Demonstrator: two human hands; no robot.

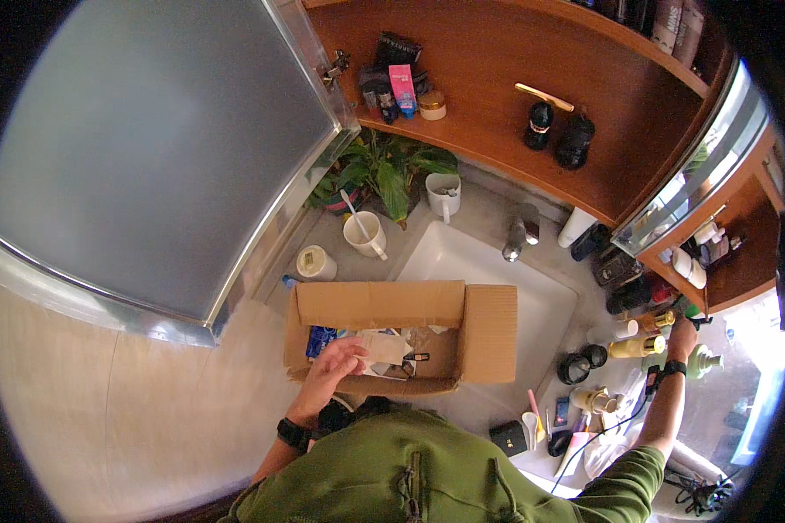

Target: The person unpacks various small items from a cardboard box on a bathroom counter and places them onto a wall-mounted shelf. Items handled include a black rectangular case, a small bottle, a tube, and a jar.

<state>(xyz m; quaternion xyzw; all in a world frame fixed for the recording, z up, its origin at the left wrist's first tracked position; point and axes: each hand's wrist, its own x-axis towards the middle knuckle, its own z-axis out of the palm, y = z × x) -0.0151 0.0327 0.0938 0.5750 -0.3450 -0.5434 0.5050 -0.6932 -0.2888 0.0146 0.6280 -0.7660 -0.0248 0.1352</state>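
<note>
An open cardboard box (379, 303) rests over the front of a white sink (490, 261). Above its near left part is my left hand (337, 361), fingers loosely bent. A pale paper-like piece (384, 348) lies just beyond the fingertips; whether they touch it is unclear. Inside the box are also a blue packet (320, 340) and a small black item (417, 357). Far to the right, my right hand (683, 338) reaches in among bottles. Close to it stand a gold-capped bottle (634, 347) and a green pump bottle (698, 363). Its fingers are too small and partly hidden to show a grip.
Two white mugs (364, 234), a lidded tub (316, 263) and a leafy plant (392, 173) line the back left. The faucet (515, 238) rises behind the sink. A wooden shelf (471, 72) overhangs the counter. A mirrored door (150, 144) juts out at left. A cable (589, 438) trails from my right wrist.
</note>
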